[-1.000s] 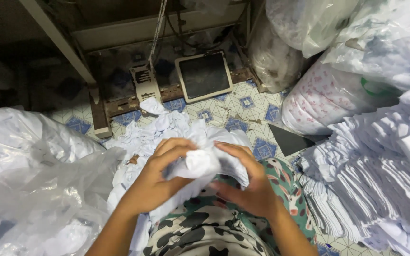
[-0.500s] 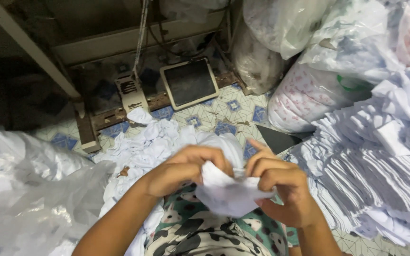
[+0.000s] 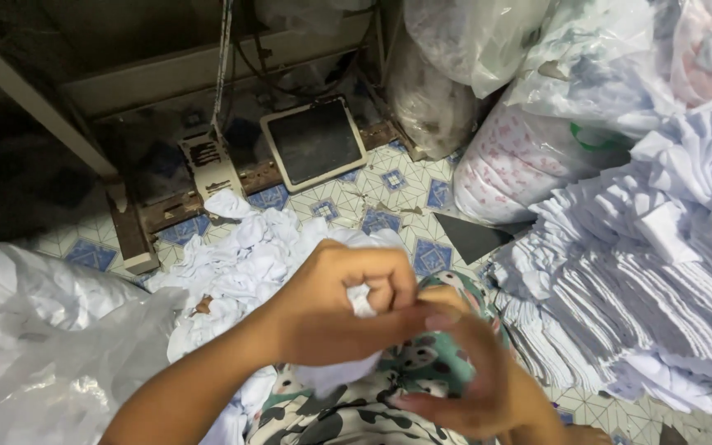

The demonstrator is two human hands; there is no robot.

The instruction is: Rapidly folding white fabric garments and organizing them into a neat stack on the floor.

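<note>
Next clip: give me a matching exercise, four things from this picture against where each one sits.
Things:
1. small white cloth piece
2. foot pedal
3. stack of white cloth pieces
4. clear plastic bag

Places:
A. far left
B. right side, piled up
C. between the left hand and right hand
D. top centre, on the tiled floor

Pairs: 1-C, 2-D, 3-B, 4-A

Bare tiled floor (image 3: 389, 194) lies open at twelve o'clock, short of the pedal (image 3: 313, 142). A stack of folded white cloth (image 3: 661, 280) blocks three o'clock; a plastic bag (image 3: 43, 346) crowds nine o'clock.
</note>
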